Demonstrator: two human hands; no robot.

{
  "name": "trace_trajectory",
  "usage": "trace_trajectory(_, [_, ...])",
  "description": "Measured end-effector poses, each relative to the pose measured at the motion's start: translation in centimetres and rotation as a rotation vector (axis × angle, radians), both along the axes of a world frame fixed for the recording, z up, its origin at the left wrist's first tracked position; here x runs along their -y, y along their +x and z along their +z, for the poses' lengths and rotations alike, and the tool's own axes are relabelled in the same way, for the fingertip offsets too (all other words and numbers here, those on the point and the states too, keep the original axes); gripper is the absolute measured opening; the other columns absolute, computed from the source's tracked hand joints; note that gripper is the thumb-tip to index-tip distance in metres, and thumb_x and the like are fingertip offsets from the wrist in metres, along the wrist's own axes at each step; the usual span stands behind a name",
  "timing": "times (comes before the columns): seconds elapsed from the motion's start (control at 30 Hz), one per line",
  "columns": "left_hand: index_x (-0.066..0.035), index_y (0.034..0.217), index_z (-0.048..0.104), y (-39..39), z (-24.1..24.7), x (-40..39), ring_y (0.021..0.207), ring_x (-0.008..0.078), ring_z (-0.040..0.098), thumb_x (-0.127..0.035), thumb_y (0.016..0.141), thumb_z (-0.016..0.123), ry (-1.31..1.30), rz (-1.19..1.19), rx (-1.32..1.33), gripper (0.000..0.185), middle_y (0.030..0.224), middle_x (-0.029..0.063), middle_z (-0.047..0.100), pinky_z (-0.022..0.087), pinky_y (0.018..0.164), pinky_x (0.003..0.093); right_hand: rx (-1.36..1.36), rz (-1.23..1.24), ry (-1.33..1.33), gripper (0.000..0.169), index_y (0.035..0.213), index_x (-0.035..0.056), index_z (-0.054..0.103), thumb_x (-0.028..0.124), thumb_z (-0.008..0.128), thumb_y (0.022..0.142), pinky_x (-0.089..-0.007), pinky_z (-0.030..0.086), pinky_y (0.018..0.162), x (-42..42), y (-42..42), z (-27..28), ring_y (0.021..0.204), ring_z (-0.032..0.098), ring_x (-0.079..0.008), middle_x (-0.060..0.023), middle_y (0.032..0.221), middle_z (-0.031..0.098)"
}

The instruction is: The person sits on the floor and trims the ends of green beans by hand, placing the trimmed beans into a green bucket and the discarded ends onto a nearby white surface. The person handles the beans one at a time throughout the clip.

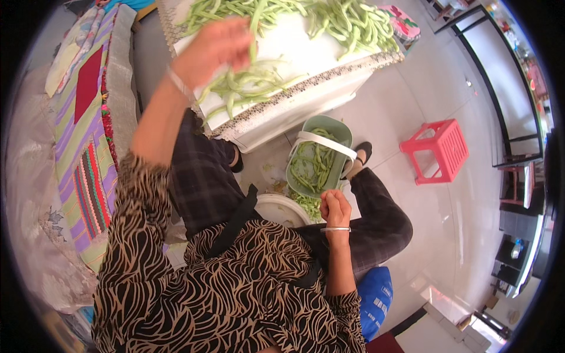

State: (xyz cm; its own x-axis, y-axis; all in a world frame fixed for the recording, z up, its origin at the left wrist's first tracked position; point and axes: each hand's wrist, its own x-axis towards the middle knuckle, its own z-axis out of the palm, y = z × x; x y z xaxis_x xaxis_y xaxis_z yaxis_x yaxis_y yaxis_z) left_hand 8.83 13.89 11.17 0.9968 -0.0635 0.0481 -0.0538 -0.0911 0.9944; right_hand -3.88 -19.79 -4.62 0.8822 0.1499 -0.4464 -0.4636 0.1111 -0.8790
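Observation:
My left hand [218, 50], blurred, is over the tabletop with a long green bean [254, 37] at its fingertips, seemingly pinched there. Below it a small heap of green beans [247, 84] lies near the table's edge. Larger piles of beans [353, 26] cover the far side of the white sheet [282, 48]. My right hand [336, 206] is curled closed just by the near rim of a green plastic basket [342, 128]; I see nothing in its fingers. Beans [313, 163] lie inside the basket, whose white handle [326, 140] crosses over it.
Between my legs stand a round whitish tub [282, 198] and a heap of pale green pieces [306, 205]. A pink plastic stool [441, 152] is on the tiled floor to the right. A cloth-covered sofa [84, 132] runs along the left; a blue bag [375, 300] lies at my right.

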Motion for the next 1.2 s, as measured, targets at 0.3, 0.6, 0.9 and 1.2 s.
trace_trajectory(0.3, [-0.001, 0.066, 0.065, 4.5, -5.4, -5.5, 0.065, 0.0264, 0.06, -0.034, 0.07, 0.067, 0.996, 0.412, -0.178, 0.033, 0.066, 0.0169, 0.061, 0.048, 0.064, 0.0342, 0.043, 0.003, -0.03, 0.021, 0.076, 0.0047, 0.053, 0.022, 0.052, 0.089, -0.0184, 0.021, 0.04, 0.1, -0.1, -0.9, 0.044, 0.031, -0.0033, 0.0048, 0.056, 0.04])
trace_trajectory(0.6, [0.0, 0.074, 0.067, 4.1, -8.1, -6.5, 0.058, 0.0141, 0.056, -0.019, 0.066, 0.071, 0.6, 0.371, -0.123, 0.02, 0.066, 0.0078, 0.061, 0.046, 0.055, 0.0267, 0.331, 0.297, -0.498, 0.01, 0.09, 0.0026, 0.062, 0.005, 0.055, 0.083, -0.0206, 0.04, 0.054, 3.0, -0.5, -4.0, 0.06, 0.048, -0.006, 0.0013, 0.065, 0.054])
trace_trajectory(0.9, [0.0, 0.074, 0.066, 4.5, -7.2, -4.7, 0.061, 0.0147, 0.056, -0.019, 0.065, 0.072, 0.975, 0.323, -0.183, 0.022, 0.066, 0.0075, 0.062, 0.046, 0.06, 0.027, 0.347, 0.294, -0.515, 0.012, 0.087, 0.0009, 0.062, 0.011, 0.056, 0.085, -0.0215, 0.041, 0.055, 2.1, -0.1, -3.2, 0.06, 0.049, -0.0069, -0.0006, 0.068, 0.058])
trace_trajectory(1.2, [-0.001, 0.076, 0.064, 1.3, -1.6, -0.7, 0.059, 0.0087, 0.05, -0.013, 0.072, 0.066, 0.402, 0.145, -0.123, 0.013, 0.064, 0.0009, 0.057, 0.041, 0.055, 0.023, 0.405, 0.087, -0.392, 0.014, 0.084, 0.002, 0.061, 0.015, 0.058, 0.088, -0.0176, 0.031, 0.049, 1.9, 0.5, 0.7, 0.055, 0.039, -0.0023, 0.005, 0.064, 0.049])
